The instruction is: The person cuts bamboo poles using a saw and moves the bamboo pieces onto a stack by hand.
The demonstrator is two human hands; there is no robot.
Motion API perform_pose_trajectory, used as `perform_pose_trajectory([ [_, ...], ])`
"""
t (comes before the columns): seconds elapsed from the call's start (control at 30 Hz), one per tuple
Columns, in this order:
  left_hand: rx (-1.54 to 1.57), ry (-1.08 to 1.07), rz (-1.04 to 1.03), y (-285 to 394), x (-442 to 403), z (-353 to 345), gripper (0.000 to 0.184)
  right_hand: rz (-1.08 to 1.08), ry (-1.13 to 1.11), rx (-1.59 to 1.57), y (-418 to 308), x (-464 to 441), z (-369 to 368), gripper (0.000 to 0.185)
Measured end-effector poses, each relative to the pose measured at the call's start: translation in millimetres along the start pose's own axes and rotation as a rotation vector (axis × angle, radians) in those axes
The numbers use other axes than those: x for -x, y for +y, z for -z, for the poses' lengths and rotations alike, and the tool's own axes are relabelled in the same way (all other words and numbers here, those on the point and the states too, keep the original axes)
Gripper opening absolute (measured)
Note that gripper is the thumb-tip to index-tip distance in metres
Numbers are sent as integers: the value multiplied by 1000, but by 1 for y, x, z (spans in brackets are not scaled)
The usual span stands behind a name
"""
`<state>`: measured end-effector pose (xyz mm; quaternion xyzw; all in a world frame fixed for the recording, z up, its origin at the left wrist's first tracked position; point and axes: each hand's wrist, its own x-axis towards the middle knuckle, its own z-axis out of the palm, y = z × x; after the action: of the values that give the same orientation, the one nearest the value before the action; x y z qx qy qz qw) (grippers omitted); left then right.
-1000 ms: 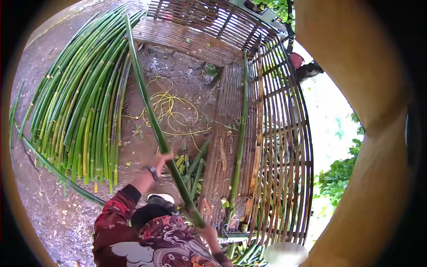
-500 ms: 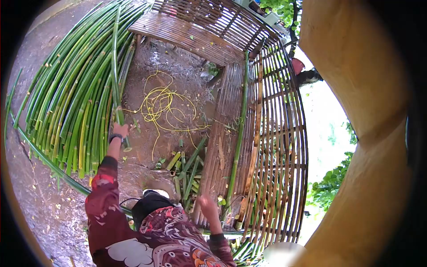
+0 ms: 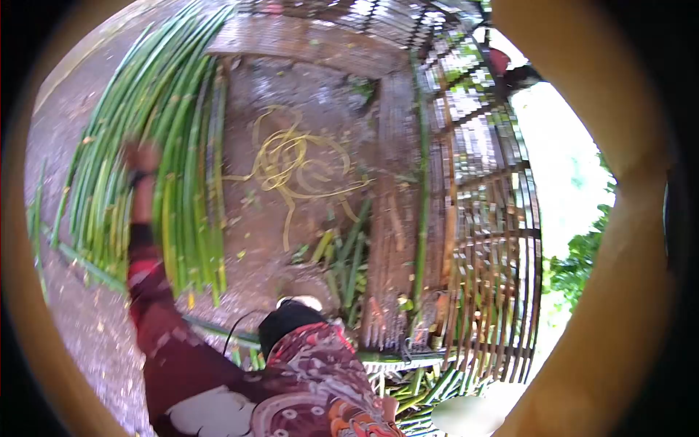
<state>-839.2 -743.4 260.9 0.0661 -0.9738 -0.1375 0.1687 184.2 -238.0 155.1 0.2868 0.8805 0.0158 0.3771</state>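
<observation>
My left hand (image 3: 141, 158) reaches out over the pile of long green bamboo poles (image 3: 186, 138) at the left, a dark band on its wrist. It is smeared by motion, so its fingers and any grip cannot be made out. Only a small part of my right hand (image 3: 391, 408) shows low in the view, beside the patterned shirt, with its fingers hidden. Cut bamboo pieces (image 3: 354, 266) lie on the ground between the pile and the slatted bench.
A yellow hose (image 3: 284, 164) lies coiled on the wet ground. The slatted bamboo bench (image 3: 393, 218) and its lattice backrest (image 3: 484, 291) run along the right. One green pole (image 3: 423, 189) rests lengthwise on the bench. More cut bamboo (image 3: 437, 390) lies below.
The pole held across the view a second ago went left onto the pile. My left hand has moved further left and forward; my right hand has drawn back toward my body.
</observation>
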Motion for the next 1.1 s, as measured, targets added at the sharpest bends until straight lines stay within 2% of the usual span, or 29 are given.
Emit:
perform_pose_trajectory([
  [0.03,27,-37,-124,57,9,-15,37,40,-65,-101,-11,-4,19,17],
  [0.1,67,-199,-421,183,69,-47,34,175,406,-283,-22,-57,-59,28],
  [0.13,67,-331,-575,237,117,-72,34,156,422,-412,-52,-67,-31,27],
  [0.2,33,-695,-933,337,265,-101,39,143,497,-661,-112,-86,21,26],
  [0.23,53,-901,-1082,394,333,-71,41,151,574,-748,-138,-90,34,26],
  [0.27,313,-1122,-785,412,412,-30,50,166,675,-792,-165,-89,43,27],
  [0.3,388,-1254,-960,416,504,-71,54,150,773,-818,-191,-87,49,27],
  [0.33,397,-1444,-1184,425,570,-41,55,131,836,-850,-212,-83,43,26],
  [0.37,331,-1620,-1343,433,622,6,51,-99,604,-1261,-241,-78,32,28],
  [0.4,343,-1763,-1461,434,671,39,49,-461,390,-1719,-247,-44,79,34],
  [0.43,327,-1927,-1539,423,713,67,48,-593,438,-1702,-263,-38,57,36],
  [0.47,374,-1967,-1644,406,741,90,46,-726,486,-1684,-279,-29,33,39],
  [0.5,449,-1995,-1712,397,765,107,45,-836,384,-2108,-294,-29,2,36],
  [0.53,332,-2039,-1789,383,786,116,45,-651,542,-3085,-310,-19,-22,33],
  [0.57,229,-2052,-1842,367,796,119,45,-1016,396,-3039,-300,0,-9,33],
  [0.63,132,-1928,-2116,330,814,87,44,-1263,350,-2868,-310,2,-52,31],
  [0.7,62,-1631,-2485,303,824,52,44,-1420,460,-3022,-313,13,-82,31],
  [0.77,-57,-1581,-2548,287,834,27,43,-1443,468,-3132,-321,6,-128,33],
  [0.83,15,-1373,-2680,271,854,-4,39,-1525,459,-3093,-333,-16,-183,33],
  [0.9,13,-1324,-2789,272,886,-34,34,-1640,395,-3055,-331,-37,-236,28],
  [0.93,13,-1295,-2819,272,899,-49,34,-1430,549,-3267,-384,-92,-324,24],
  [0.97,14,-1264,-2845,273,911,-64,34,-1484,471,-3136,-396,-120,-373,21],
  [1.0,-73,-1214,-2863,274,918,-78,33,-1669,355,-2648,-378,-119,-381,22],
  [1.03,-24,-1095,-2950,272,923,-81,26,-1776,321,-1975,-358,-116,-385,25],
  [1.07,6,-1086,-2953,268,924,-84,22,-1743,246,-2079,-333,-111,-391,27],
  [1.1,38,-1079,-2961,265,925,-87,20,-1678,279,-1898,-323,-122,-408,32],
])
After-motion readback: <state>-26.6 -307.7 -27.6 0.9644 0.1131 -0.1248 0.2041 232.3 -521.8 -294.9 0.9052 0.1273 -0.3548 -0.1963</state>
